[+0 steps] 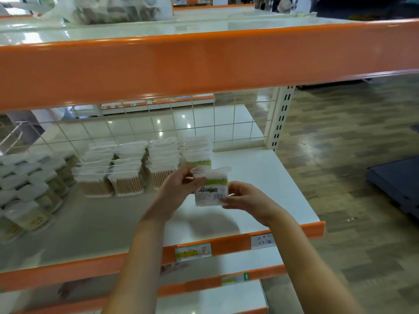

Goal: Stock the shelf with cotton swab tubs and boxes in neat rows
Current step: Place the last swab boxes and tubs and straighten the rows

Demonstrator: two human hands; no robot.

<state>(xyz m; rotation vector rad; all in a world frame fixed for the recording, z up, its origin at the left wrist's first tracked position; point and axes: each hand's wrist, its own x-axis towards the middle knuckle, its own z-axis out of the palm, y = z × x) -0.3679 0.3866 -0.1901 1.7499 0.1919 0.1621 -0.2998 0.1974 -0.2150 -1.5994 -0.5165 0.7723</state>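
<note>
Clear plastic green-labelled swab box [211,189] pinched in both our left hand [179,189] and right hand [246,198], just in front of the stacked box row [197,152], so shoving it in crooked could topple that stack.

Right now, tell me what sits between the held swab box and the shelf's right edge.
Nothing: in the head view, bare white shelf runs from the swab box, held by both hands, to the right edge.

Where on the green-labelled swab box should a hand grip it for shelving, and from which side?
Grip the swab box by its two narrow side edges, as the left hand and right hand do now, approaching from the aisle side. It is flat, upright and label-forward, so side grips keep the base free.
</note>
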